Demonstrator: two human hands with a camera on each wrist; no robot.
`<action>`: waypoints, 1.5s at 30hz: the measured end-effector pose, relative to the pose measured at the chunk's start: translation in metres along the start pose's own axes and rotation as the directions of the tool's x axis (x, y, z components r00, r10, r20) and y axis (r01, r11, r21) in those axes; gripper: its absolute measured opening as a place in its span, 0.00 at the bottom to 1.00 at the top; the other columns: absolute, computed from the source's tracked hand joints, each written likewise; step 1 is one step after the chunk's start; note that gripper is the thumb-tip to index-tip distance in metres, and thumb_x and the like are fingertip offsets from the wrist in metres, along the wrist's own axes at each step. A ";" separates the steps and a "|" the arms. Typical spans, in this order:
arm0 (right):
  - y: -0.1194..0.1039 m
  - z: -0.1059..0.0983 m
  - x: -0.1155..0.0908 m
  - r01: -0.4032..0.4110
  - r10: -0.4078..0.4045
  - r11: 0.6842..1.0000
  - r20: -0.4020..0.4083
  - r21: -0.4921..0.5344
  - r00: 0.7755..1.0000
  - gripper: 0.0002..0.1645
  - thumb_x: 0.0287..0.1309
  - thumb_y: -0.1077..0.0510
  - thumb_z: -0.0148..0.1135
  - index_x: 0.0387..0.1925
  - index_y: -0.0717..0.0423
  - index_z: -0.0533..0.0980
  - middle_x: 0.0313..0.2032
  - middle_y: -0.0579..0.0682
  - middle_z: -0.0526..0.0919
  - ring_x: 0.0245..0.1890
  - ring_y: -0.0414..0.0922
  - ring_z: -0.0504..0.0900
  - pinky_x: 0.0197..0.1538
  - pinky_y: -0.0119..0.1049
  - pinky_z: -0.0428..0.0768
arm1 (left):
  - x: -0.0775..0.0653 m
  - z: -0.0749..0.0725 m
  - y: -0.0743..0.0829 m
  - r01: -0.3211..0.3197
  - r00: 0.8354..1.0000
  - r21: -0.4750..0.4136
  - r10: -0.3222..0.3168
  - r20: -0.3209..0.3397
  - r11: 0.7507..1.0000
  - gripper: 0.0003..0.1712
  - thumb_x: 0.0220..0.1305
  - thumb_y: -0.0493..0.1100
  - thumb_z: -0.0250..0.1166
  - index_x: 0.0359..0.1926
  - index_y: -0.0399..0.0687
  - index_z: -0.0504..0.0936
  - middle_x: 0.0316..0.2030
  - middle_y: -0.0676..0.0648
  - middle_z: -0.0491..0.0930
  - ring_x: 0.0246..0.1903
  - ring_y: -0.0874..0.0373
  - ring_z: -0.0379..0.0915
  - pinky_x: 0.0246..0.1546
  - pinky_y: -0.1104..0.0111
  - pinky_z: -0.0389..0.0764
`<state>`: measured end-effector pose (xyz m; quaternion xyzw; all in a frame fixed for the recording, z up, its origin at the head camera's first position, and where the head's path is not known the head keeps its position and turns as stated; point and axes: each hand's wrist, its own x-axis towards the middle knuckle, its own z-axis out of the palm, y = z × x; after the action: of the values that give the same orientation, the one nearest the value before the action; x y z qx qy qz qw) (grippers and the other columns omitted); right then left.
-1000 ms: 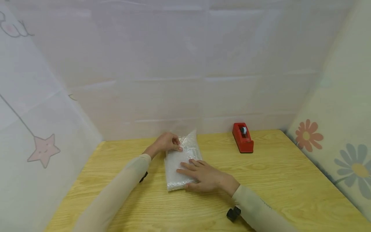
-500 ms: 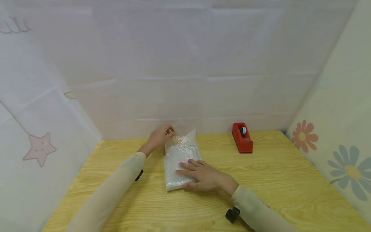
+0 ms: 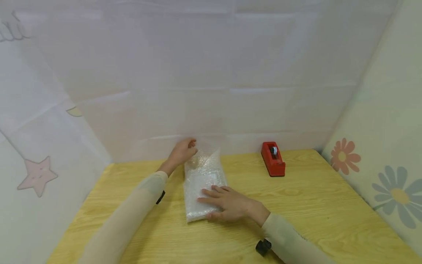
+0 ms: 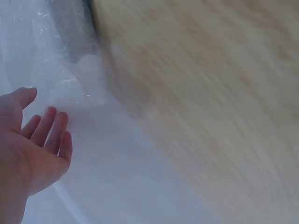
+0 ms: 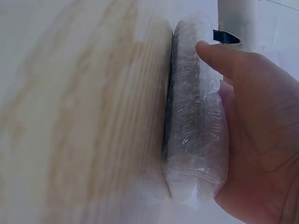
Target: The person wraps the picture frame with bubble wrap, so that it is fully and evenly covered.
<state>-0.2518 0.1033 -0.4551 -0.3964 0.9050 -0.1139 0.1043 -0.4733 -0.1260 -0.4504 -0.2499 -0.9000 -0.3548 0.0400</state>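
Note:
A flat bundle in clear bubble wrap point(image 3: 201, 183) lies on the table, its far end a loose flap standing up against the back sheet. Through the wrap a pale, flat shape shows; its kind is hidden. My right hand point(image 3: 227, 203) rests on the near right part with fingers spread. In the right wrist view, that hand's thumb point(image 5: 217, 56) lies along the bundle's point(image 5: 196, 116) side. At the flap's far left edge is my left hand point(image 3: 181, 152). The left wrist view shows the left hand point(image 4: 37, 144) with thumb and loosely bent fingers apart, fingertips right by the clear film point(image 4: 70, 84).
A red tape dispenser point(image 3: 273, 159) with a small roll stands at the back right of the wood-grain table point(image 3: 306, 205). White sheeting point(image 3: 211, 73) hangs along the table's back edge, and printed sheets flank both sides.
My left hand has moved from the bundle's upper left part, away and up to the flap's far edge. The right hand stays on the bundle. The head view has shifted slightly.

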 end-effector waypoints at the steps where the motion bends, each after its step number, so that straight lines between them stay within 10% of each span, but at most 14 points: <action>1: -0.001 0.001 0.001 0.002 -0.002 1.000 0.001 0.001 1.000 0.39 0.74 0.29 0.42 0.80 0.32 0.55 0.79 0.46 0.49 0.77 0.57 0.46 0.73 0.60 0.48 | 0.001 0.001 0.002 -0.011 1.000 0.012 0.011 -0.020 1.000 0.26 0.72 0.44 0.65 0.66 0.39 0.74 0.50 0.40 0.80 0.51 0.45 0.75 0.51 0.51 0.77; 9: -0.007 0.001 0.005 0.016 -0.016 1.000 0.013 -0.002 1.000 0.38 0.75 0.30 0.42 0.80 0.33 0.55 0.79 0.47 0.49 0.77 0.57 0.46 0.74 0.59 0.48 | 0.007 -0.006 0.008 -0.086 0.989 0.116 0.099 -0.110 0.989 0.11 0.74 0.45 0.64 0.48 0.43 0.85 0.42 0.45 0.79 0.41 0.50 0.75 0.44 0.55 0.77; 30: -0.002 -0.001 0.009 0.007 -0.007 1.000 0.020 0.002 1.000 0.38 0.76 0.32 0.43 0.80 0.35 0.55 0.79 0.48 0.49 0.77 0.60 0.46 0.73 0.60 0.48 | 0.006 -0.028 0.023 -0.174 0.985 -0.072 0.173 -0.023 0.982 0.09 0.79 0.43 0.56 0.47 0.41 0.77 0.39 0.45 0.81 0.36 0.53 0.79 0.37 0.60 0.81; 45: 0.000 -0.002 0.018 0.008 -0.008 1.000 0.007 -0.001 1.000 0.38 0.75 0.33 0.45 0.80 0.37 0.56 0.79 0.48 0.50 0.77 0.59 0.48 0.73 0.61 0.50 | -0.042 -0.037 0.069 -0.365 0.926 0.023 0.361 0.109 0.931 0.04 0.78 0.41 0.57 0.47 0.47 0.78 0.35 0.48 0.82 0.32 0.56 0.80 0.32 0.65 0.80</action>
<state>-0.2642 0.0908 -0.4554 -0.4006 0.9030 -0.1125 0.1069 -0.4078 -0.1246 -0.3903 -0.4290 -0.8464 -0.3088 0.0640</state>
